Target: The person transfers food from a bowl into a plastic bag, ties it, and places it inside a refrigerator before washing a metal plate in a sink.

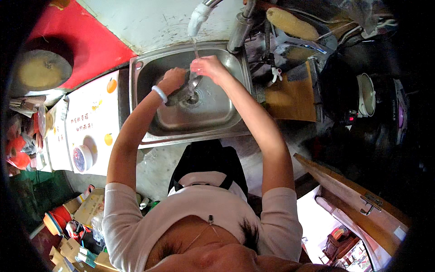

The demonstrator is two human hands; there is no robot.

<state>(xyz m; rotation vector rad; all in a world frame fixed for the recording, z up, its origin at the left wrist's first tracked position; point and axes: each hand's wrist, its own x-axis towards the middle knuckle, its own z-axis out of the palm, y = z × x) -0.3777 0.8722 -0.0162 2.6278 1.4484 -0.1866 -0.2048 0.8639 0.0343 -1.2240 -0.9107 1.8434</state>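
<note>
Both hands are over a stainless steel sink [221, 114], where water [196, 51] runs from a faucet spout [198, 20] wrapped in white. My left hand [174, 79], with a pale bangle [159, 94] on its wrist, is curled around what seems to be the handle of a shiny metal utensil [196, 81], perhaps a spoon. Under the stream, my right hand [208, 67] is just above that utensil with its fingers bent and wet. Whether it grips the utensil is hidden by fingers and water. Below them, water swirls around the drain [192, 99].
Left of the sink is a white printed mat [95, 132] with a round container [82, 158] on it. A round pan-like vessel [44, 71] stands at far left. On the right are a metal post [238, 32], a loofah [291, 23], a small valve [276, 74] and a brown board [292, 98].
</note>
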